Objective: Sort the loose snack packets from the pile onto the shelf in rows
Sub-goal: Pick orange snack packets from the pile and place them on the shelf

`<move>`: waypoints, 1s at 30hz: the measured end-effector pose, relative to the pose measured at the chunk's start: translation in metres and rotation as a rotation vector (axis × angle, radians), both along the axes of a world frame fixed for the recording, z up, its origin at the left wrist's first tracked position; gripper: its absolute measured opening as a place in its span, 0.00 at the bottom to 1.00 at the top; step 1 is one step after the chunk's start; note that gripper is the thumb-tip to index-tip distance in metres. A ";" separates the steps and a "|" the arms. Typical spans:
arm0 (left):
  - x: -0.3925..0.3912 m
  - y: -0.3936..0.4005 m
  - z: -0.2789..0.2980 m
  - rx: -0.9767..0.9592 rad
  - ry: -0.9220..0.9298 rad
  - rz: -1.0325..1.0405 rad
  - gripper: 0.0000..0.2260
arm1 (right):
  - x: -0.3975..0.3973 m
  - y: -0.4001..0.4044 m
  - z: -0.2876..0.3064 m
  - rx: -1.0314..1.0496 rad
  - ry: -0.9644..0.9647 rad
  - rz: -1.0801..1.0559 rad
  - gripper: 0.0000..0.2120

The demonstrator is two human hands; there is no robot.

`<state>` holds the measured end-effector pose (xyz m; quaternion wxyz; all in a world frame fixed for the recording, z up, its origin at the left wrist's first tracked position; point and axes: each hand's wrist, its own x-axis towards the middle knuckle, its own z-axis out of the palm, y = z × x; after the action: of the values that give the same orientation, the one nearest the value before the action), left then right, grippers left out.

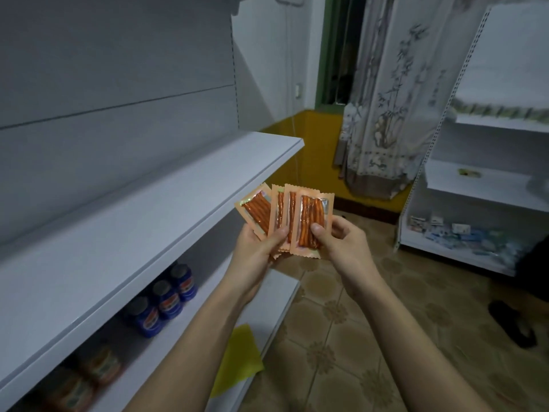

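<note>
Fanning four orange snack packets between them, the left hand and right hand have fingers curled closed on the stack, beside the bare white shelf. Below it, three blue jars and orange packs occupy the lower shelf. A yellow sheet lies nearby.
</note>
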<state>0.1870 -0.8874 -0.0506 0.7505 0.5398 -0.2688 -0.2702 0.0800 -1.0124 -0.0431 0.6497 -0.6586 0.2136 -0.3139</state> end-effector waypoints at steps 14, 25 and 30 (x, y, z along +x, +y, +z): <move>0.135 -0.197 -0.012 0.116 -0.004 -0.025 0.21 | 0.128 -0.205 -0.003 -0.022 0.109 0.055 0.09; 0.226 -0.331 -0.027 0.172 0.070 0.097 0.17 | 0.246 -0.364 -0.035 0.005 0.113 0.225 0.09; 0.262 -0.394 -0.020 0.174 0.095 0.238 0.17 | 0.309 -0.435 -0.031 0.028 0.126 0.367 0.05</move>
<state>0.4491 -1.2811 -0.0705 0.7394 0.6176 -0.1427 -0.2269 0.3890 -1.4472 -0.0736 0.6905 -0.6958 0.1343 -0.1453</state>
